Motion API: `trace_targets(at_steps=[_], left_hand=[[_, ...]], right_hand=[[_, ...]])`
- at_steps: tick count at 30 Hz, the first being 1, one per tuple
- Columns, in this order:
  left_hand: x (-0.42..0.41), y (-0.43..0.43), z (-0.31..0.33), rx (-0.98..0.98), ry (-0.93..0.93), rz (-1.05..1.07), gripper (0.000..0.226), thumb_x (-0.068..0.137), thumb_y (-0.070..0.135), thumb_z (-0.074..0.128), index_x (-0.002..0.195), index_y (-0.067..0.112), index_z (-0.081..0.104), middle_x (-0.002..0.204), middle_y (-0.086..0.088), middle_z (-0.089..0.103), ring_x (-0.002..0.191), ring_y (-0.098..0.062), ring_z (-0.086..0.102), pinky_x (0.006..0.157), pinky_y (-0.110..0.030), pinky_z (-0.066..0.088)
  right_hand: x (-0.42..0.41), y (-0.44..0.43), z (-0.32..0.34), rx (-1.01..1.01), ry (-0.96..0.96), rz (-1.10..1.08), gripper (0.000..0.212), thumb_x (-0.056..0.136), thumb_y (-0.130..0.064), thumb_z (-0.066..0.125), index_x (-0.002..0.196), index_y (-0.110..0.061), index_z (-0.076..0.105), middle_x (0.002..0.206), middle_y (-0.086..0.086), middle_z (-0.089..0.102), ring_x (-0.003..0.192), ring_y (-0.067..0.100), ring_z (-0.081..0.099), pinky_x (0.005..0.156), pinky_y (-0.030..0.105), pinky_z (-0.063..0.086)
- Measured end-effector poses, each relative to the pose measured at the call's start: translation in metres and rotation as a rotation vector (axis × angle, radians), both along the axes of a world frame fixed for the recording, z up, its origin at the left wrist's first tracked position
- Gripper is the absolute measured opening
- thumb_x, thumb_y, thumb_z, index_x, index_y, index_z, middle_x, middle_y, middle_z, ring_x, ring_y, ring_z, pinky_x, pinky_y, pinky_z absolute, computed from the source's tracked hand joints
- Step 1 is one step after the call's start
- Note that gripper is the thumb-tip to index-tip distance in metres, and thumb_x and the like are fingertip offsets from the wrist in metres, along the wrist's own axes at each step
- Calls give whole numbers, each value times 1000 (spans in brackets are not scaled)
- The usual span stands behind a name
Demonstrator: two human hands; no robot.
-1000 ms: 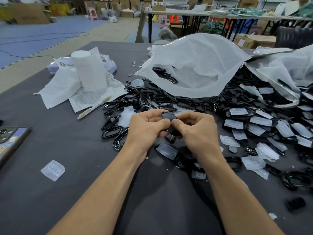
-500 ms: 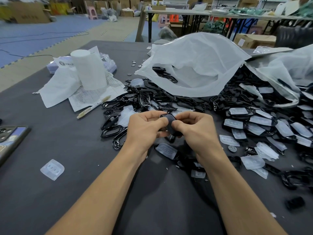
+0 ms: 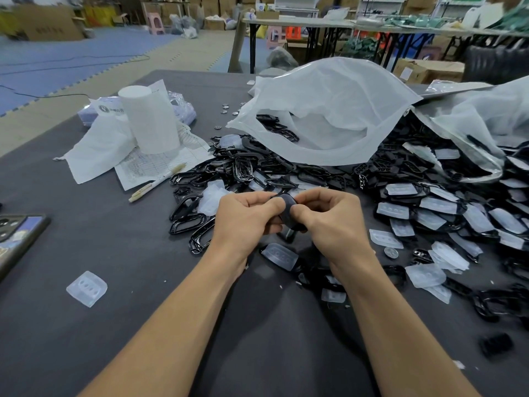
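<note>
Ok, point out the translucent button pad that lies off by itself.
The translucent button pad on bare table near the phone, at lower left; all the others lie among or beside the black frames.

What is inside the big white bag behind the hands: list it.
Black frames lie in the mouth of the white bag, on its left side. The bag's crumpled wall covers the rest of the inside, so anything deeper cannot be seen.
</note>
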State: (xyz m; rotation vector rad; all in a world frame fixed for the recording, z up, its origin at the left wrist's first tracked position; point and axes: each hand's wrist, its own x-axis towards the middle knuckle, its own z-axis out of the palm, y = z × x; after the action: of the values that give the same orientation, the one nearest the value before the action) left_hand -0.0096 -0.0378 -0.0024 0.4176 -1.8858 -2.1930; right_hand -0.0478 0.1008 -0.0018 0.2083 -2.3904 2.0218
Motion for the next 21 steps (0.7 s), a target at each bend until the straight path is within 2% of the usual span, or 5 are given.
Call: trace_targets(at_steps=[7, 10, 13, 18, 21], left_hand=[[-2, 0, -2, -20, 2, 40, 8, 90, 1, 74, 93, 4, 81, 76, -12, 78, 61, -14, 71, 56, -20, 55], [0, 0, -2, -52, 13, 30, 12, 89, 1, 75, 87, 11, 82, 75, -10, 78, 61, -15, 69, 58, -23, 57], [0, -2, -2, -152, 44, 10, 17, 86, 4, 79, 79, 19, 83, 77, -9, 79, 64, -19, 70, 63, -30, 61], [-1, -2, -2, -183, 38, 54, 29, 84, -1, 79, 68, 23, 83, 68, -9, 77, 52, -14, 66, 54, -21, 54], [-2, 0, -3, -184, 54, 90, 39, 85, -2, 78, 64, 32, 82, 66, -6, 77, 52, -13, 67, 52, -21, 54]], right_hand=[[2, -3, 0, 21, 15, 17, 9, 70, -29, 78, 78, -34, 79, 72, -2, 77, 72, 19, 74, 72, 42, 61], [2, -4, 0, 62, 54, -4, 16, 81, -17, 79, 78, -33, 77, 68, -2, 75, 64, 16, 69, 66, 41, 59], [1, -1, 2, 89, 63, 19, 23, 84, -6, 78, 75, -27, 78, 68, 1, 76, 70, 26, 75, 73, 46, 63], [1, 1, 4, 91, 25, 68, 19, 84, 3, 75, 74, -13, 79, 73, 11, 76, 72, 30, 71, 78, 54, 61], [-1, 4, 6, 91, 11, 86, 22, 86, 5, 70, 81, -13, 81, 78, 9, 78, 82, 35, 73, 83, 51, 61]])
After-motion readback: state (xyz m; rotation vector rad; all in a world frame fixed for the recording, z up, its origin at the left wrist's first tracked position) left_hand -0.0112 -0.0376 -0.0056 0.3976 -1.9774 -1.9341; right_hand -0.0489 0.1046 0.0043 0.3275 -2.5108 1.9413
